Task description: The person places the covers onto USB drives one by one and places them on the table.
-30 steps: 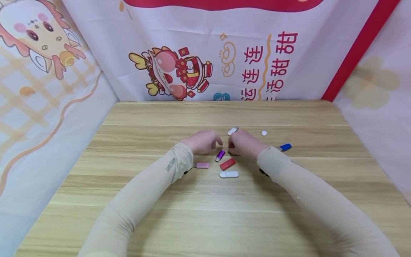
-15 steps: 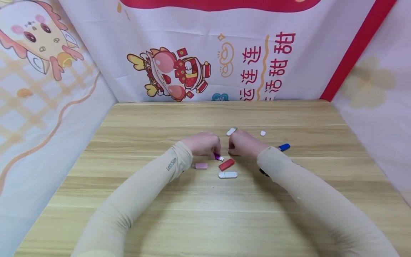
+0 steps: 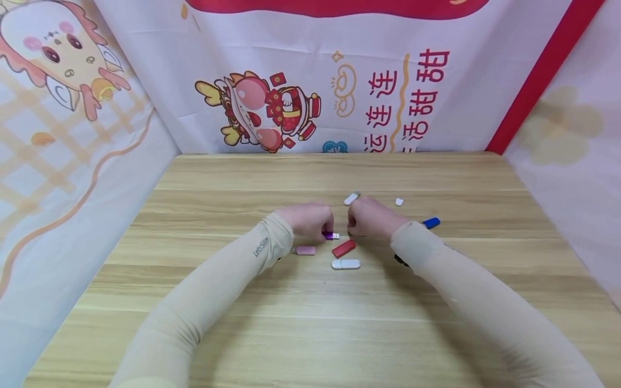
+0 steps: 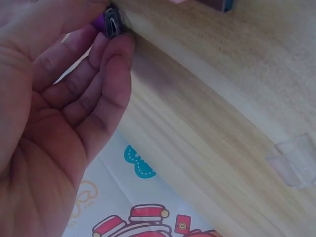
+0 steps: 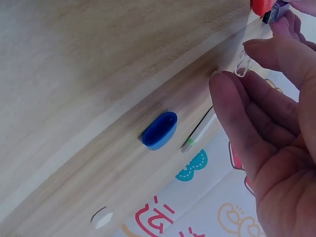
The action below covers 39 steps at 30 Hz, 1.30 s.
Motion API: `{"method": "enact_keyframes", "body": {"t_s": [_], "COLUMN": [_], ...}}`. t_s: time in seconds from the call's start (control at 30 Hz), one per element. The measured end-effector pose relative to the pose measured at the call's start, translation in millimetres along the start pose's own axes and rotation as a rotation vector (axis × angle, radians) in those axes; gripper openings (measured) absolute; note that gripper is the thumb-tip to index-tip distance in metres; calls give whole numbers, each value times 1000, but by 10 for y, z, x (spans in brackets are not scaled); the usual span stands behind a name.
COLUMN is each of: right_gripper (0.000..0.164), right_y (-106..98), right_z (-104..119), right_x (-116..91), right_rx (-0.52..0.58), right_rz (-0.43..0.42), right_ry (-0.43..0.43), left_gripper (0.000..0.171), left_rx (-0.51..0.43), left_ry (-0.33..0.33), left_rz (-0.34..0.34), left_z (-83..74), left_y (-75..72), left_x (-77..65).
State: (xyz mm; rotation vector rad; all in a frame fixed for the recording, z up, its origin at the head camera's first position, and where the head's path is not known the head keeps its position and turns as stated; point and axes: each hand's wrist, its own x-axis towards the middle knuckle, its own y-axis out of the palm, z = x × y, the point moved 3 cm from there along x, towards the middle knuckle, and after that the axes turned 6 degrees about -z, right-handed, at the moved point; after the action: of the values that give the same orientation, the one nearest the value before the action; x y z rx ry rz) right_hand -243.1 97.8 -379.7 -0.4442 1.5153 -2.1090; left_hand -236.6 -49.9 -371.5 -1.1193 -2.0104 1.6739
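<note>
In the head view my left hand [image 3: 310, 220] pinches a purple USB stick [image 3: 331, 236], its metal plug pointing toward the right hand. The left wrist view looks onto the open end of that plug [image 4: 113, 23], with the purple body mostly hidden by fingers. Facing it across a small gap, my right hand [image 3: 374, 217] holds a clear plastic cap [image 5: 242, 64] between thumb and fingertips, the cap's open end showing in the right wrist view. Just below the hands lies a red USB stick [image 3: 344, 248].
On the wooden table [image 3: 310, 334] lie a pink USB stick [image 3: 305, 250], a white one [image 3: 346, 264], another white one [image 3: 351, 199] and a blue one [image 3: 431, 222]. A white cap [image 3: 399, 202], a blue cap [image 5: 160, 131] and another clear cap [image 4: 295, 160] lie loose.
My left hand has come down on the purple USB stick, pinched it and turned it so its plug points right. My right hand has stayed nearly in place.
</note>
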Motion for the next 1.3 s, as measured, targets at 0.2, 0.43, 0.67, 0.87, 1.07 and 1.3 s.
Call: {"method": "enact_keyframes", "body": {"t_s": [0.2,0.43,0.67,0.87,1.07,1.3], "right_gripper": [6,5,14,15,18,20], "right_y": [-14,-46,-149,-268,-327,-401], "right_z": [-22,-31,-33,21,126,286], "right_x": [-23,-96,-230,-406,-601,-839], "right_rx": [9,55,94,143,179,154], "right_rz": [-41,-116,-228,-322,-371,-540], "right_ry": [-49,-134,-131,-144,-125,-239], "left_gripper": [14,16,12,13,14,16], "left_rx": [-19,-70,-99,-96,16,59], "left_ry": [-38,-55,-14,17,59,116], "left_rz": [-12,-42,-122,-222,-383,-534], "left_z": [36,94,61,-63,-225,-464], "left_y": [21,13,-85,-180,-216,-225], "left_x": [8,3,-55,-179,-358,-589]}}
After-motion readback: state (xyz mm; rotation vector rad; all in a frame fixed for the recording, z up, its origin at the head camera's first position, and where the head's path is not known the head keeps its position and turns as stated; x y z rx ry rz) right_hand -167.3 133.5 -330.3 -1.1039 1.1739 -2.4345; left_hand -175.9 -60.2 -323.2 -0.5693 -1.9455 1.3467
